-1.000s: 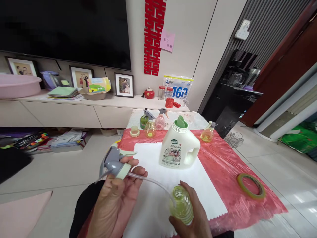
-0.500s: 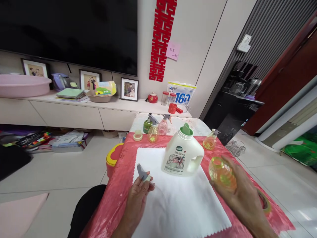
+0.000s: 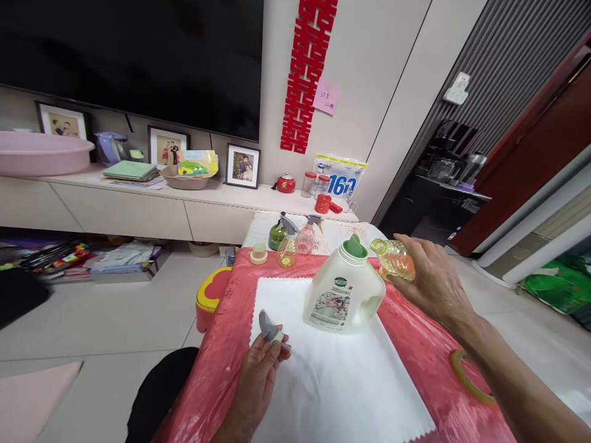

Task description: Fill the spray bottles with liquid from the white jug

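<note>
Between the fingers of my left hand is a grey spray nozzle, its thin clear tube trailing over the white cloth. My right hand is wrapped round a clear yellowish bottle, tilted well over with its open mouth pointing left. That mouth is close to the green-rimmed opening of a large pale detergent jug. The jug stands upright on the cloth, uncapped, its handle to the right. I cannot see any liquid running between the two.
Spray bottles in green, yellow and pink stand behind the jug, beside a pale cap. A roll of tape lies right on the red table cover. A yellow-and-red stool stands left.
My right hand has lifted the bottle up and leftward to the jug's mouth and tipped it over. My left hand keeps the spray nozzle in nearly the same place.
</note>
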`<state>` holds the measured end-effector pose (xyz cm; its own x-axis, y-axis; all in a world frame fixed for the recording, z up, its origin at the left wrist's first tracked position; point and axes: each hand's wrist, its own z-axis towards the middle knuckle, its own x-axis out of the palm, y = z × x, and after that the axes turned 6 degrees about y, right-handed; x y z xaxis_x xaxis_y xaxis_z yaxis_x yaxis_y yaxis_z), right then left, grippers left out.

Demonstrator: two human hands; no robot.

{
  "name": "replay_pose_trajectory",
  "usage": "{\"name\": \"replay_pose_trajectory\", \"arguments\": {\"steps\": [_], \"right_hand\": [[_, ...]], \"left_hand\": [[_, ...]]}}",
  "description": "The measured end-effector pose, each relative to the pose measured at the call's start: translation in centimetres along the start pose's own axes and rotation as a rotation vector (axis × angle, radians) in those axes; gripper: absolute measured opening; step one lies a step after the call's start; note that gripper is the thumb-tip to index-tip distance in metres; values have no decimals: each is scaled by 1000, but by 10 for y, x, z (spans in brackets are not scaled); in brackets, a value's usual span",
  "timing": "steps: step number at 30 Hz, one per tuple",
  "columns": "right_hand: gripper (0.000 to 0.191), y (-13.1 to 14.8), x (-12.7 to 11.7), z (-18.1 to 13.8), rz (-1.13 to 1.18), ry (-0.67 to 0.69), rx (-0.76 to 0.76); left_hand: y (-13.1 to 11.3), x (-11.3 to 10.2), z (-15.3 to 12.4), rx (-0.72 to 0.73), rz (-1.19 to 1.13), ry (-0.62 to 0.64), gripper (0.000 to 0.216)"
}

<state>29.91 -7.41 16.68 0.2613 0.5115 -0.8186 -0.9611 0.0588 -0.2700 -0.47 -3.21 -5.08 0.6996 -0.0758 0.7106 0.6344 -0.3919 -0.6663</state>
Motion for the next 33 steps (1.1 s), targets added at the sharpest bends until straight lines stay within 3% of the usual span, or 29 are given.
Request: {"name": "replay_pose_trajectory", "arguments": {"steps": [17, 33], "right_hand": [[62, 3, -13, 27, -297, 12, -73], [67, 8, -20, 35, -422, 6, -98]], "left_hand": [[-5, 5, 1, -54, -42, -57, 57], [-5, 5, 0, -58, -33, -52, 58]]}}
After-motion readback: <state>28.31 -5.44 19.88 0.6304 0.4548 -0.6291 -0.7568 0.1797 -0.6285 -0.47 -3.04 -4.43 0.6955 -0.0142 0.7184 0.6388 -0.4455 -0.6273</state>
